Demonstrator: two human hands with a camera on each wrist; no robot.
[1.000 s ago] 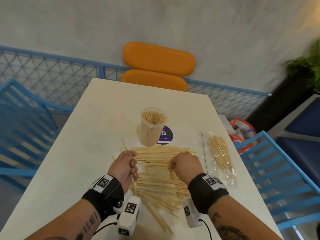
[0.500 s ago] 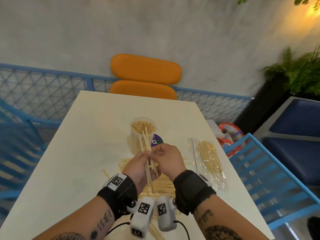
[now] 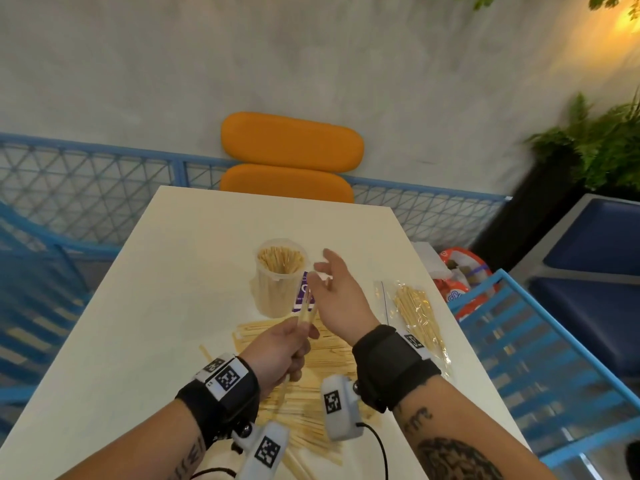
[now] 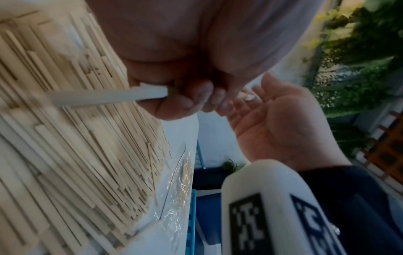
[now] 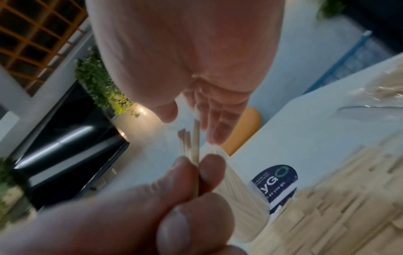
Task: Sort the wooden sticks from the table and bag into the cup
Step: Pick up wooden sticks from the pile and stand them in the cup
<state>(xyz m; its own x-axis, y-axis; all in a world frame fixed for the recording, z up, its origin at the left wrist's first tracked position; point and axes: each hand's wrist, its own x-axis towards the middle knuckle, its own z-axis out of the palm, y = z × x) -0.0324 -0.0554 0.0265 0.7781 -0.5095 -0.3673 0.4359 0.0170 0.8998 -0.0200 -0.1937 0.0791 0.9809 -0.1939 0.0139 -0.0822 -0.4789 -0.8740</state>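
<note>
Wooden sticks (image 3: 306, 315) pinched in left hand (image 3: 280, 351), beside open right hand (image 3: 337, 299).

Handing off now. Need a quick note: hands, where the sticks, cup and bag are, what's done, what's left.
Left hand: grips a few wooden sticks, tips pointing toward the cup.
Right hand: open, empty, raised beside the cup.
Cup: upright mid-table, already packed with sticks.
Pile: many sticks lie flat on the table, under both wrists.
Bag: on the table to the right, sticks inside.
Done: part of the sticks are in the cup.
Left: drop in the held sticks, then the pile, then the bag's sticks.
</note>
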